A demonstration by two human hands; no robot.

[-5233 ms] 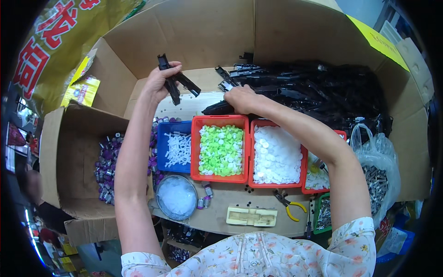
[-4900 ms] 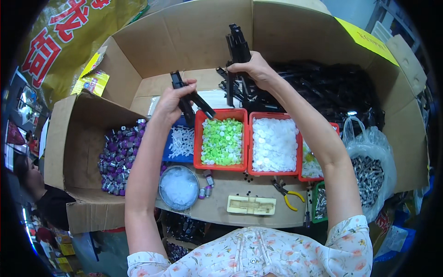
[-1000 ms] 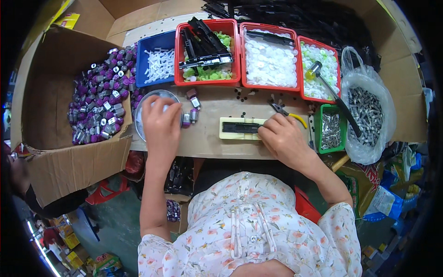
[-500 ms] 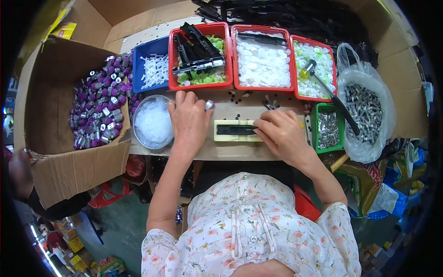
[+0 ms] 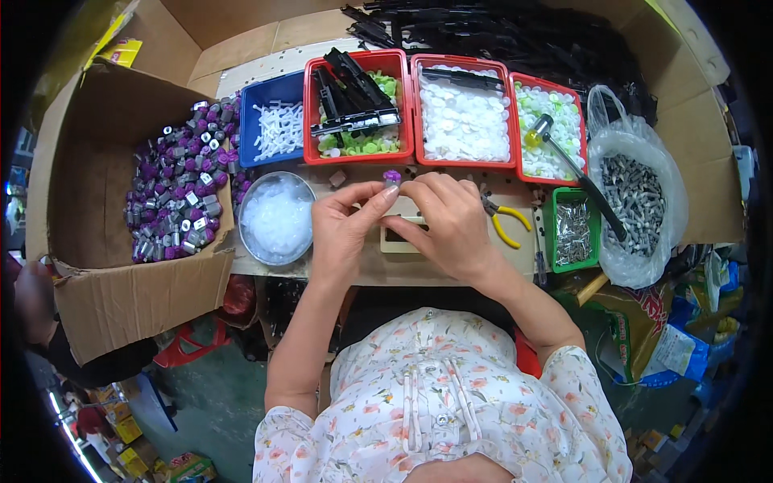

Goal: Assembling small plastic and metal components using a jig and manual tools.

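While my left hand [image 5: 338, 229] pinches a purple part [image 5: 392, 175] between thumb and forefinger, just beyond the cream block [image 5: 403, 248], my right hand [image 5: 451, 225] closes in beside it, thumb apart from the fingers; whether those fingertips grip anything, I cannot tell. What seems to be a black piece [image 5: 394, 235] lies in the block, mostly covered by my hand, the purple part not yet set in with it. Left to do, by my judgement: the black lengths [image 5: 362, 84] lying across a red bin [image 5: 358, 158] of green and white caps, and another across the red bin [image 5: 467, 163] of white discs. Around them, a blue bin [image 5: 274, 159] holds white pegs, a carton [image 5: 137, 294] purple-and-grey parts, a green basket [image 5: 577, 266] metal pins.
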